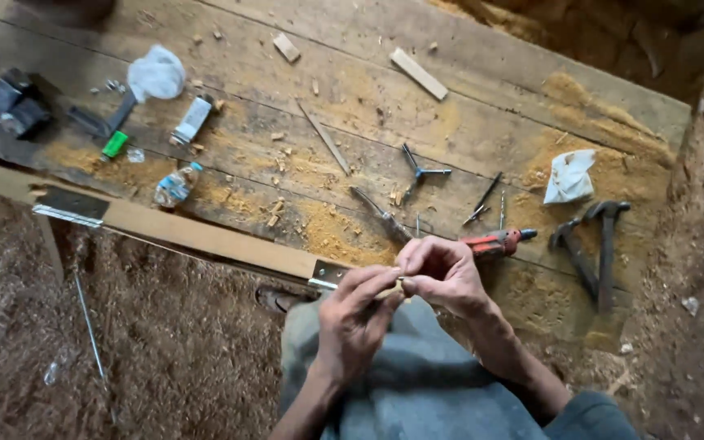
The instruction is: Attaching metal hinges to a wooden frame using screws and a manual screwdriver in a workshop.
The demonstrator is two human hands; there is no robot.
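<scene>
My left hand (pixel 355 314) and my right hand (pixel 442 270) meet over my lap, fingertips pinched together on a small thing too tiny to make out. Just beyond them lies a long pale wooden strip (pixel 181 228) with a metal bracket (pixel 329 275) at its near end and another metal plate (pixel 67 205) at its far end. A red-handled screwdriver (pixel 495 241) lies right behind my right hand on the plank bench (pixel 466 114).
Two hammers (pixel 592 248) lie at the right, near a crumpled white bag (pixel 569 176). A three-armed metal tool (pixel 419 172), pliers (pixel 482 200), wood offcuts (pixel 417 73), a white plastic bag (pixel 156 73), small bottles (pixel 177 186) and sawdust cover the bench. Shavings cover the ground (pixel 165 350).
</scene>
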